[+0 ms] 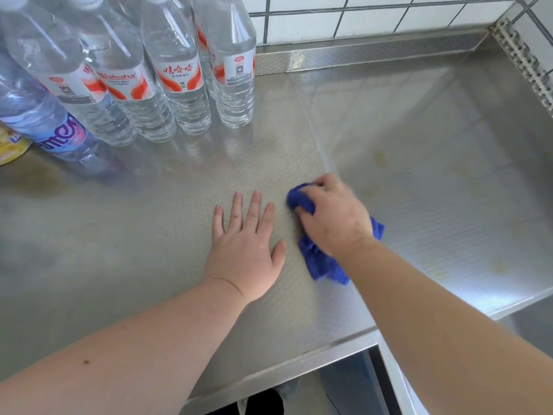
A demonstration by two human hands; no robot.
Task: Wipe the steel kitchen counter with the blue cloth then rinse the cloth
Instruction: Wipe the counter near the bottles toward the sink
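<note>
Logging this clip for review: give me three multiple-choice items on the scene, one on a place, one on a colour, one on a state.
1. Where do the bottles stand?
A. back left of the counter
B. front right edge
C. under the counter

2. What colour is the cloth?
A. yellow
B. blue
C. white

3. How is the left hand?
A. fisted round a bottle
B. flat and open on the counter
C. lifted off it

Key:
1 A, they stand by the tiled wall, far left.
2 B, blue shows round the right hand.
3 B, fingers spread, holding nothing.
</note>
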